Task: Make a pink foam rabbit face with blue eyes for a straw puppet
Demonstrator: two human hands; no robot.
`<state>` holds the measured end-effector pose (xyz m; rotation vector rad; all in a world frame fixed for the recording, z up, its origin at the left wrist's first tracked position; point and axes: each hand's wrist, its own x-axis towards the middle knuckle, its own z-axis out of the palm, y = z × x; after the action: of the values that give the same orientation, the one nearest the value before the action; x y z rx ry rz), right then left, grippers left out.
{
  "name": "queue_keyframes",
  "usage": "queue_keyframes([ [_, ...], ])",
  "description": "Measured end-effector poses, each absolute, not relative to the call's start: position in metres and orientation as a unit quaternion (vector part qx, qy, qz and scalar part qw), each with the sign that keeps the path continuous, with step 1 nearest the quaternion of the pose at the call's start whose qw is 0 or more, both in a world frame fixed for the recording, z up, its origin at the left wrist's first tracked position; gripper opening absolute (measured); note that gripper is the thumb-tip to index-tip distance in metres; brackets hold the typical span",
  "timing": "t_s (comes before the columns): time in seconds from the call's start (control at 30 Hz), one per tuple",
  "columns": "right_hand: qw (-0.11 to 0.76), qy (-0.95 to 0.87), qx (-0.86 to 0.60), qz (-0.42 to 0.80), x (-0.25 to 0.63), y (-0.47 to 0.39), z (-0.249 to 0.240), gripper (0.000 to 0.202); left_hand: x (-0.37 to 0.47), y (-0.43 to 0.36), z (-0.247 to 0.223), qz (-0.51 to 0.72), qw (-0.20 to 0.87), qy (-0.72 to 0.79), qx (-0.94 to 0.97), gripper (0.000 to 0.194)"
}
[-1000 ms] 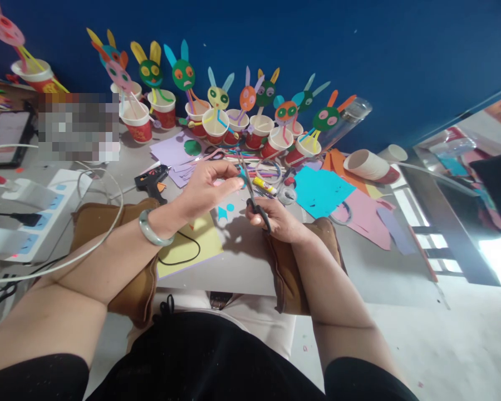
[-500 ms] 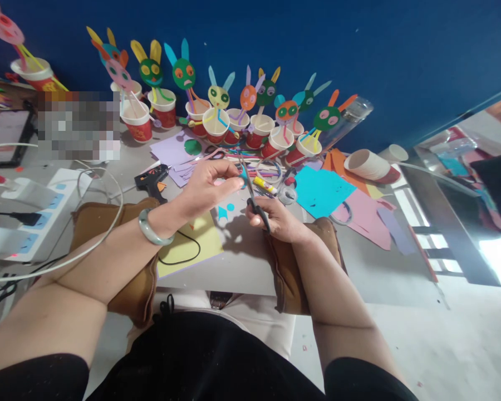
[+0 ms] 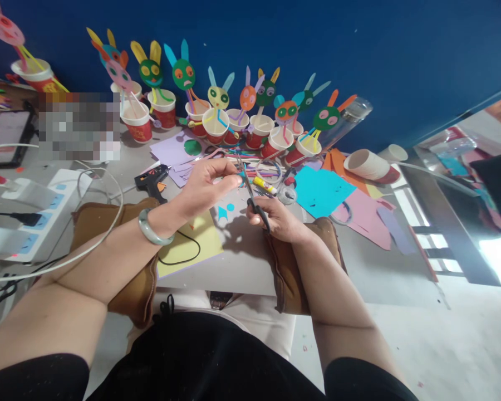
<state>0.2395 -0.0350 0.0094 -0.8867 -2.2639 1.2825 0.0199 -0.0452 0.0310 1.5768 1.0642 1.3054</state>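
Observation:
My right hand [image 3: 273,217] is closed around the black handles of a pair of scissors [image 3: 258,209], whose blades point up and away. Between thumb and fingers of my left hand [image 3: 212,184] is a small piece of blue paper [image 3: 242,179], right beside the blades and partly hidden by the fingertips. Below the hands, a blue paper circle [image 3: 230,207] and a blue paper scrap [image 3: 222,214] lie on the table. A yellow glue stick [image 3: 264,185] rests just behind the scissors, next to a clear tape roll [image 3: 288,194].
Red paper cups with paper animal heads [image 3: 219,97] line the blue wall. A black glue gun [image 3: 152,182] lies left of my hand, its cord over yellow paper [image 3: 204,250]. Blue sheets [image 3: 323,189] sit at right, a power strip [image 3: 45,214] at left. Brown cushions [image 3: 96,223] flank the table edge.
The blue paper piece at my left fingertips has turned slightly, and less of it shows. Both hands stay nearly in place, with the scissors still in my right hand.

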Motion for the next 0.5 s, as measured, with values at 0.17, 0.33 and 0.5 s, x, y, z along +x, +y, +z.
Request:
queue_keyframes([
  [0.17, 0.193, -0.807, -0.315, 0.461, 0.2394, -0.0351, 0.0086, 0.076, 0.0194, -0.0445, 0.0288, 0.515, 0.407, 0.423, 0.624, 0.017],
  [0.33, 0.177, -0.802, -0.316, 0.475, 0.239, -0.0362, 0.0095, 0.076, 0.0196, -0.0443, 0.0288, 0.509, 0.411, 0.415, 0.632, 0.015],
  [0.5, 0.191, -0.805, -0.316, 0.465, 0.2386, -0.036, 0.01, 0.077, 0.0207, -0.0439, 0.0296, 0.522, 0.414, 0.409, 0.624, 0.014],
])
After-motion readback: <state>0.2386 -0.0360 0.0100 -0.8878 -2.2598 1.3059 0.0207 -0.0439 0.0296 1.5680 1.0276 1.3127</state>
